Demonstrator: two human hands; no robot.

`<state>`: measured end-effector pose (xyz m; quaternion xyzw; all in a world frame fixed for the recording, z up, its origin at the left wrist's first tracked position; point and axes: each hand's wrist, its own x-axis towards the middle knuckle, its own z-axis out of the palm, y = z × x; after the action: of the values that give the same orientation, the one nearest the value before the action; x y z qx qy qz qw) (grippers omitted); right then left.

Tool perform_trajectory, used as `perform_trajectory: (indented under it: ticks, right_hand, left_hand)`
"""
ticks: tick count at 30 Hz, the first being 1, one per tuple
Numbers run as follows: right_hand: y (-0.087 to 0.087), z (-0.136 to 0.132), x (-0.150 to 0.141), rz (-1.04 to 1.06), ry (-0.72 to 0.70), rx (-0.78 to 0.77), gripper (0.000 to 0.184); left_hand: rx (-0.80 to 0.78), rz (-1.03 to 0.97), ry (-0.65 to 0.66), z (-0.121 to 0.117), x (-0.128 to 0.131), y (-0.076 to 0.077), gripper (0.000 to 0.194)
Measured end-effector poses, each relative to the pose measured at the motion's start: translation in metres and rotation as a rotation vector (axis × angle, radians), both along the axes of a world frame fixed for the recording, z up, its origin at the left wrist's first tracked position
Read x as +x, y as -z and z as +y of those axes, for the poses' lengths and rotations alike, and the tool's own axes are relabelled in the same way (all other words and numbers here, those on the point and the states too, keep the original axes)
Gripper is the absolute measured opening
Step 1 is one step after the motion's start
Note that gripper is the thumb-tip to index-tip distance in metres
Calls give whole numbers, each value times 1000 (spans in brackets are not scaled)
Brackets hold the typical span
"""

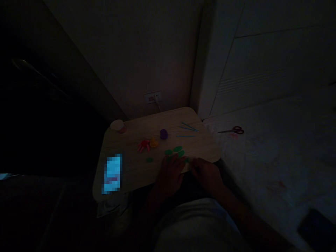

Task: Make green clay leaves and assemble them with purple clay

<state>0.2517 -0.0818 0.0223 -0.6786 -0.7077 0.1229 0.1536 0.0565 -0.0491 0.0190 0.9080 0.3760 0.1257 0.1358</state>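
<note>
The scene is very dark. My left hand [172,175] rests at the table's near edge, its fingers stretched out over the green clay pieces [177,149], which look flat and leaf-like. Just right of it, my right hand [206,171] is closed, with its fingertips beside a small green clay piece [187,160]. Whatever it pinches is too dark to make out. One more green piece [149,160] lies apart to the left. Behind are a purple clay lump [163,134], an orange clay lump [154,142] and a red-pink clay shape [144,145] with finger-like strands.
Thin blue sticks [187,136] lie at the back right of the small wooden table [136,175]. A pale cup [118,126] stands back left, and a lit, blurred-out screen [112,174] lies front left. Red-handled scissors [237,130] rest on the white surface to the right.
</note>
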Motion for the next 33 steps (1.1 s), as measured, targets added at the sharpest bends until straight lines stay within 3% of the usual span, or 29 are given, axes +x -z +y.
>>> perform_trajectory:
  ticks: [14,33]
  right_hand:
    - [-6,5,9,-41,11,-78,17]
    - [-5,14,20,-40,-50,-80,17]
  left_hand:
    - [54,47,30,0,2,0,49]
    - [47,19,38,3,1,1,56]
